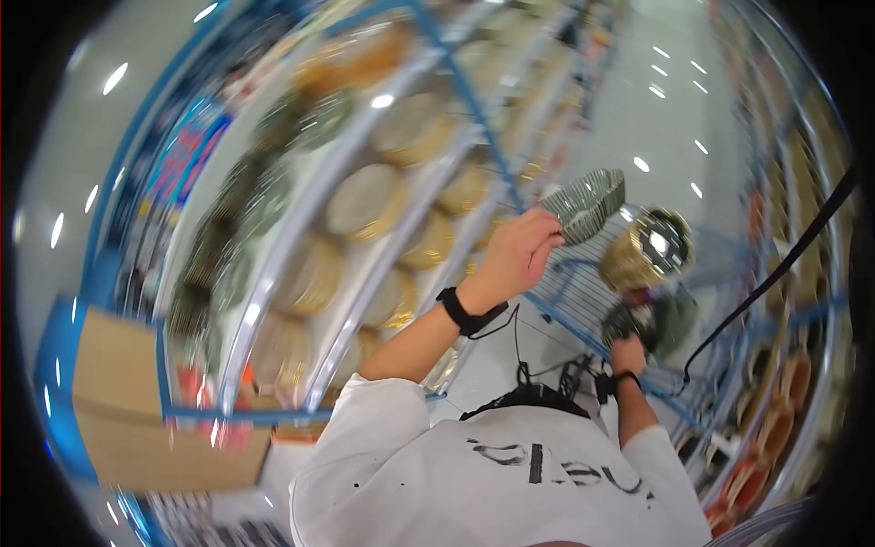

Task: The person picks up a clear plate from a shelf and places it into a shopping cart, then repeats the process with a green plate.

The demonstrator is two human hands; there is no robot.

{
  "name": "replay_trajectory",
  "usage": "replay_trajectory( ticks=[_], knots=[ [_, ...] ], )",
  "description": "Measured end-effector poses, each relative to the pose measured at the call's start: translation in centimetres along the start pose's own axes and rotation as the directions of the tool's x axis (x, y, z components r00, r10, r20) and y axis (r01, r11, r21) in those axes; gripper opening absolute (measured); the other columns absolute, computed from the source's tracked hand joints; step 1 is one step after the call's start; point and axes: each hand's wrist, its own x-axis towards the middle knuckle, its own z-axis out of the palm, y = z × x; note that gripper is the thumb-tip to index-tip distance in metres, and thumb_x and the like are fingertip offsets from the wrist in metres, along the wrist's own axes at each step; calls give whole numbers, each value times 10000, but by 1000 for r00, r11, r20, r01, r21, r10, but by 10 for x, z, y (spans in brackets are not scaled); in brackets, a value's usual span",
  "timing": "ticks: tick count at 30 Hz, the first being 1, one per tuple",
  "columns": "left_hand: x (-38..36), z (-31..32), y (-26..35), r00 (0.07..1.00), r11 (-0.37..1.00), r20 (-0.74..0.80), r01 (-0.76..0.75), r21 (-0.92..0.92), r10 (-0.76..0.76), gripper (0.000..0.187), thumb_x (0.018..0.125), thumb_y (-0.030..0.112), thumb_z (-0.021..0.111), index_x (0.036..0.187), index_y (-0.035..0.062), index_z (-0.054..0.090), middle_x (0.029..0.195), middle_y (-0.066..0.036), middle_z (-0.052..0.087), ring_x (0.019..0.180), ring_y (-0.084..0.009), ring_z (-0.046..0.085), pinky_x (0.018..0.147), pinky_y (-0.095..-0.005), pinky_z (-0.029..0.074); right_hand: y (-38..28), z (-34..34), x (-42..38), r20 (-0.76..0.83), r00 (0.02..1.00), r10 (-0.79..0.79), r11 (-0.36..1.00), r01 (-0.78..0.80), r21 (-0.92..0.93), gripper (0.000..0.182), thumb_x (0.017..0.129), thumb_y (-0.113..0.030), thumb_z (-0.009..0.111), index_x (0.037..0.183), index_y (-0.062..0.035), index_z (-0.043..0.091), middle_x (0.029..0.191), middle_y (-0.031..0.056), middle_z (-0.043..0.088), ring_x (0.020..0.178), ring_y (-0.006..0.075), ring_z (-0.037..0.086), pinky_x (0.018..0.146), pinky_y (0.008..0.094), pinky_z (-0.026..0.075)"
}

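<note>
My left hand [524, 248] is raised over the edge of a blue wire shopping cart [574, 284]. Between its thumb and fingers it pinches a green, ribbed, leaf-shaped dish [588, 202] by one end. Lower and to the right, my right hand [627, 356] is closed at the near edge of a dark green dish [625, 321], its fingertips partly hidden. Just beyond stands a shiny gold pot [645, 251] in the cart. A paler green dish [676, 326] lies beside the dark one, blurred.
To the left, a slanted shelf [273, 264] carries rows of stacked gold-rimmed bowls [366, 202] and green dishes [241, 260]. A cardboard box [118, 392] sits at the lower left. More shelving with orange-red dishes [775, 433] lines the right. Glossy floor [670, 109] stretches ahead.
</note>
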Motion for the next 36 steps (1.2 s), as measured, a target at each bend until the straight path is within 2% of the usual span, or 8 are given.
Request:
replay_trajectory(
  ticks=[4, 9, 13, 18, 21, 25, 33, 36],
  knots=[
    [-35, -142, 48, 989, 971, -141, 63, 230, -31, 162, 790, 8, 652, 947, -1, 612, 956, -161, 636, 836, -345, 627, 719, -389, 510, 3, 10, 13, -8, 996, -85, 992, 84, -98, 363, 855, -255, 519, 1133, -49, 629, 1041, 246, 678, 975, 438, 643, 844, 531, 504],
    [-60, -279, 105, 972, 716, -232, 143, 684, 28, 124, 858, -15, 602, 979, 6, 619, 946, -167, 632, 820, -304, 636, 721, -355, 512, -6, -7, -2, -6, 999, -47, 997, 47, -54, 347, 876, -248, 508, 1086, -1, 631, 1074, 256, 664, 1002, 444, 627, 842, 529, 498],
    [-56, -351, 63, 944, 500, -302, 329, 801, -137, 124, 902, 124, 617, 969, 22, 641, 965, -135, 649, 825, -336, 645, 724, -375, 516, -11, -8, -4, 0, 1000, -2, 998, 2, -61, 344, 872, -248, 517, 1084, -3, 633, 1079, 242, 668, 986, 443, 632, 832, 528, 502],
    [-28, -375, -27, 957, 273, -194, 250, 929, -216, 184, 931, 236, 574, 937, 72, 656, 966, -118, 657, 855, -356, 644, 715, -430, 522, -8, 1, 2, 15, 999, -31, 996, 32, -77, 349, 868, -247, 522, 1097, -8, 632, 1082, 240, 669, 991, 433, 635, 834, 519, 505],
    [-23, -368, -54, 941, 251, -100, 187, 950, -324, 183, 924, 239, 573, 903, 72, 646, 917, -117, 644, 847, -355, 642, 710, -448, 522, -18, -8, -3, 16, 1000, -20, 998, 21, -56, 360, 868, -248, 523, 1115, -8, 628, 1088, 238, 669, 999, 430, 634, 842, 511, 507],
    [-32, -363, -70, 960, 315, -47, 137, 939, -277, 154, 905, 206, 587, 897, 64, 646, 888, -118, 639, 834, -346, 644, 707, -449, 515, -16, -5, -1, -11, 1000, -25, 999, 25, -43, 385, 868, -243, 520, 1155, -6, 619, 1107, 231, 667, 1009, 426, 634, 859, 504, 510],
    [-68, -366, -81, 961, 373, -138, 223, 900, -241, 111, 884, 126, 591, 917, 45, 659, 899, -135, 671, 844, -352, 642, 770, -447, 493, -18, -7, -1, 16, 1000, -5, 998, 6, -64, 383, 872, -248, 518, 1156, -14, 623, 1118, 223, 668, 1020, 404, 642, 863, 492, 517],
    [-74, -364, -90, 961, 500, -222, 277, 821, -168, 130, 890, 98, 578, 956, 22, 660, 941, -161, 675, 870, -374, 640, 778, -444, 497, -18, -5, 0, 28, 999, 26, 999, -25, -41, 334, 888, -228, 536, 1158, -58, 633, 1110, 184, 680, 1012, 382, 650, 819, 517, 512]
  ],
)
